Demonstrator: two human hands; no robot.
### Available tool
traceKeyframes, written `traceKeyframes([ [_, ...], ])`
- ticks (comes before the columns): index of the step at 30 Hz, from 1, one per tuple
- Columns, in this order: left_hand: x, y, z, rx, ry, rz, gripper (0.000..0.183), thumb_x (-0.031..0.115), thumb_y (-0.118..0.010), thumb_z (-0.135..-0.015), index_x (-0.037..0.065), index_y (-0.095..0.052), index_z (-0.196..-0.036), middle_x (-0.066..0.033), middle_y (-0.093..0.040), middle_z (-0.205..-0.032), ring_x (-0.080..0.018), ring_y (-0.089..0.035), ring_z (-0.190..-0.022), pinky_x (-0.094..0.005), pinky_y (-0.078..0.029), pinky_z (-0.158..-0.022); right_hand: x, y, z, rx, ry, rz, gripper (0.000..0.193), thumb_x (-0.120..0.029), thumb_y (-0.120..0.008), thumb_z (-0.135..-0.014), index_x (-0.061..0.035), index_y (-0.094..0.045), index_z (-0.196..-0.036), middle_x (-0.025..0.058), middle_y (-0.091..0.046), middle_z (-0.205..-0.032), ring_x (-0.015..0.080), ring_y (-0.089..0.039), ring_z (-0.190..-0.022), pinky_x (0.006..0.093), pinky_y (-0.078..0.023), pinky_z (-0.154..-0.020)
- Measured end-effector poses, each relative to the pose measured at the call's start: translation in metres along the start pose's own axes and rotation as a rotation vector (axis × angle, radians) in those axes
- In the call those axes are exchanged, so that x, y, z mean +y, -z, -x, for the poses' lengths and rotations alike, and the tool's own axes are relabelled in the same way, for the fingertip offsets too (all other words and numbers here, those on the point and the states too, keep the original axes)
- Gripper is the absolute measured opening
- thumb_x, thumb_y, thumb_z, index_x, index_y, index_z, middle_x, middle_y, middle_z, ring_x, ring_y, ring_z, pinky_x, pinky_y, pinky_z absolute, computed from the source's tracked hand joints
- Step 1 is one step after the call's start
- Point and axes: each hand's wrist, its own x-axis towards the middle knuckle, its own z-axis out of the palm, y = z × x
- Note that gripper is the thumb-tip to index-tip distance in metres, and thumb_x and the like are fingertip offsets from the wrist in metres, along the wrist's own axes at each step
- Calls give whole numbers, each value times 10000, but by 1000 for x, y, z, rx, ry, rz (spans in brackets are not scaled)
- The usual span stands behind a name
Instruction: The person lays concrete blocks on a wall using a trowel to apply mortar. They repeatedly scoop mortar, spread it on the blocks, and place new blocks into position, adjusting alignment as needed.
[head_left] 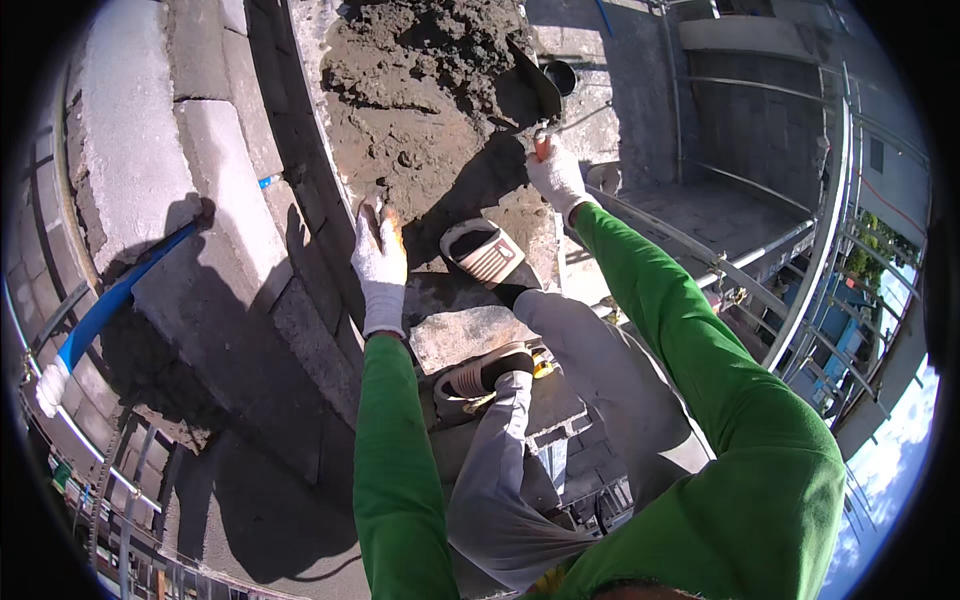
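Note:
My right hand [559,179], in a white work glove, grips the orange handle of a trowel [530,92]. The trowel's dark blade lies at the right side of a heap of wet grey mortar [400,85]. Also in a white glove, my left hand [381,262] is at the near left edge of the mortar, its fingers bent together. A small greyish bit shows at those fingertips, too small to name. Mortar is spread in a thinner layer between my hands, partly in shadow.
A block wall [135,130] rises on the left, with a blue tube [125,297] sticking out of it. My sandalled feet stand near a concrete block [468,338]. A dark round container [560,77] sits beyond the trowel. Scaffold rails [815,230] run along the right.

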Motion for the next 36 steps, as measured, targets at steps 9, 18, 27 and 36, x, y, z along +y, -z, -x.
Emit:
traceKeyframes([
  [9, 36, -32, -135, 165, -111, -48, 543, 366, -478, -1094, -6, -507, -1488, -253, -590, -1444, -402, -569, -1333, -423, -447, -1117, 15, 64, 12, -300, 347, 278, 259, -215, -630, -956, -84, -577, -1173, 244, -697, -827, 465, -693, -806, 538, -550, -727],
  [18, 57, -43, -247, 74, -411, -276, 501, 359, -510, -1060, 75, -547, -1470, -181, -603, -1459, -378, -575, -1332, -438, -447, -1125, -50, 38, -86, -316, 511, 536, 212, -222, -570, -981, -77, -602, -1132, 228, -726, -904, 435, -712, -840, 529, -558, -746],
  [27, 36, -92, -171, 123, -579, -194, 438, 280, -637, -999, 83, -618, -1390, -185, -662, -1335, -376, -606, -1251, -455, -477, -1079, 82, 65, 88, -554, -496, -731, 238, -181, -763, -933, -98, -539, -930, 3, -516, -602, 90, -477, -444, 284, -400, -380],
  [36, 43, -122, -132, -16, -324, 18, 379, 256, -534, -1038, 90, -634, -1364, -179, -670, -1314, -385, -612, -1212, -437, -482, -1055, 6, 10, 31, -897, -305, -913, 403, -229, -829, -912, -116, -446, -857, -27, -483, -610, 68, -425, -444, 276, -367, -382],
])
